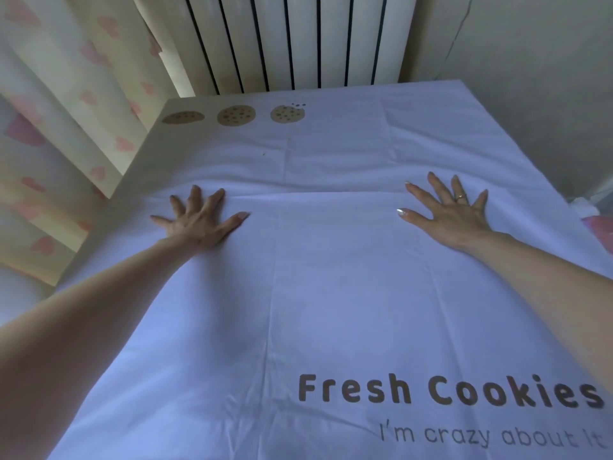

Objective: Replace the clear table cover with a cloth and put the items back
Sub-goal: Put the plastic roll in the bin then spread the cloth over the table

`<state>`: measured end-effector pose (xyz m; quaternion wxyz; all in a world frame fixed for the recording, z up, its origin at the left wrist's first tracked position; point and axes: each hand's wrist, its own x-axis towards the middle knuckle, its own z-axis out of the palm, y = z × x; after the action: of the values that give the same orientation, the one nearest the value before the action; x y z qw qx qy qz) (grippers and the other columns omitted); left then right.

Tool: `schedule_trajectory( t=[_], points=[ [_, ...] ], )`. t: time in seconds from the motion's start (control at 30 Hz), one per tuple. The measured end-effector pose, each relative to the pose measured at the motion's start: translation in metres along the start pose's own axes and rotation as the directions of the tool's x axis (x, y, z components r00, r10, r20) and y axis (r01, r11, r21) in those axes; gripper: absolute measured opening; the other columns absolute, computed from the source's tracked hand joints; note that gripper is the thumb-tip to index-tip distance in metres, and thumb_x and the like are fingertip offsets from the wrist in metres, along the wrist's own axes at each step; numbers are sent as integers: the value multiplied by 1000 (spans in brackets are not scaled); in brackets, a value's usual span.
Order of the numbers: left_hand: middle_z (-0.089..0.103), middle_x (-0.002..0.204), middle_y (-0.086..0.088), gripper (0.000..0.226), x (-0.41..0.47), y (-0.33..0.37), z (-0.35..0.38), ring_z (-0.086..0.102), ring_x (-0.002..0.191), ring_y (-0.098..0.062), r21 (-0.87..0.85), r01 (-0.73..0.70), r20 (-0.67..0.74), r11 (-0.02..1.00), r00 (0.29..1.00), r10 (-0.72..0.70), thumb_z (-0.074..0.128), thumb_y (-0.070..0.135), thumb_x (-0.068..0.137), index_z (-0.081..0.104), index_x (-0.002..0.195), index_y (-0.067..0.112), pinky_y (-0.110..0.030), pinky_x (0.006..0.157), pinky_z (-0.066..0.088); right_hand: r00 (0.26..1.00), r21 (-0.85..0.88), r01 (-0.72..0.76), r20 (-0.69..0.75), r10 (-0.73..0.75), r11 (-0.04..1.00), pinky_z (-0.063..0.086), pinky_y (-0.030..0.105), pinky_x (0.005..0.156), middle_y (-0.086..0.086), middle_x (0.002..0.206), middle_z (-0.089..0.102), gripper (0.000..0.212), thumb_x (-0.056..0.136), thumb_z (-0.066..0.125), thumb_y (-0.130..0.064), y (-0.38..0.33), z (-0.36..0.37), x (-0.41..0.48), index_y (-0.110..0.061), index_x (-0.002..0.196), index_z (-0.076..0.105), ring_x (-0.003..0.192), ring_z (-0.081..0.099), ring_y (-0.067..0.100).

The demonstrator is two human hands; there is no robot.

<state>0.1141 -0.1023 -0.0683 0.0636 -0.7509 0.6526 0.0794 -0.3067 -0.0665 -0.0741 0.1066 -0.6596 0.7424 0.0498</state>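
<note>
Two bare hands lie flat on the white printed cloth (331, 277), which covers the whole desk from the lower edge of the frame up to the white ribbed radiator (285, 41) at the top. The left hand (199, 220) sits at centre left and the right hand (454, 214), wearing a ring, at centre right. Each grip is spread wide, palms and straight fingers pressing the fabric and pinching nothing.

The step looks like smoothing. A horizontal fold ridge (315, 193) runs between the hands, and long creases run down toward the brown "Fresh Cookies" lettering (447, 391). Sweeping both palms outward and away from the middle with even pressure should flatten them. Pushing harder on one side would likely drag the cloth askew, so watch that the cookie prints (235, 116) at upper left stay square to the far edge. No items are in view yet.
</note>
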Motion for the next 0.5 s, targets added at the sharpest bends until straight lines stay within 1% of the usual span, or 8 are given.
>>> schedule_trajectory(
  t=[0.37,0.5],
  points=[
    [-1,155,9,87,23,10,-5,-3,143,-37,7,6,-6,1000,1000,-6,17,88,69,5,144,45,-75,102,8,1000,18,14,4,-14,1000,-10,63,110,-17,156,-16,78,67,9,-89,5,-7,29,-61,139,-4,145,-17,20],
    [-5,156,9,87,27,12,-4,-6,143,-37,-11,12,6,1000,1000,-12,16,88,70,3,145,46,-74,103,5,1000,22,22,8,-23,1000,-11,62,110,-17,156,-17,79,66,9,-90,5,-9,38,-62,139,-5,145,-18,20]
  ],
)
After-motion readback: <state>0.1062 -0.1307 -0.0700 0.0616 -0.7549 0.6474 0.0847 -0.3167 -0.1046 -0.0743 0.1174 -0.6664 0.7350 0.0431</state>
